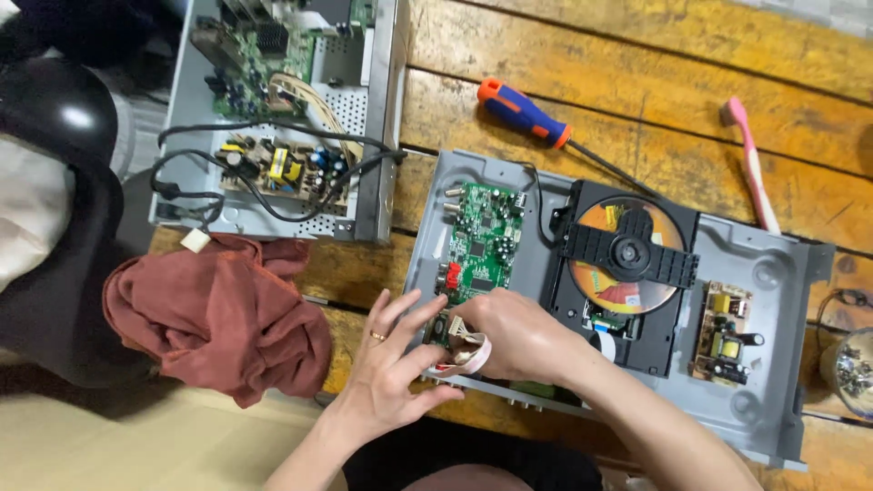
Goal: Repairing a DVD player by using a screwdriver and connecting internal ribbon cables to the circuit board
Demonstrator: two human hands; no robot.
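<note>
Low in the middle of the frame, a pale flat ribbon cable (462, 356) with pinkish edging curls over the near edge of a green printed circuit board (479, 242), and both hands meet on it. The right hand (516, 335) has its fingers closed on the cable where it joins the board, pinching the end by the connector (the exact contact point is hidden under the knuckles). The left hand (393, 371), which wears a ring, has its fingers spread and only the tips touching the cable loop and the board's corner, steadying them and not clamping.

The step in hand looks like working the ribbon at its socket on the board; the next move would call for a straight, even pull or push along the socket, with the board held still.

The board sits in an open grey metal player chassis (769, 273), beside a black disc drive with an orange disc (627, 253) and a small tan power board (725, 332). On the wooden counter (637, 82) lie an orange-and-blue screwdriver (527, 113) and a pink toothbrush (751, 164). At upper left stands a second opened grey chassis (382, 109), and a rust-red cloth (218, 314) lies below it.
</note>
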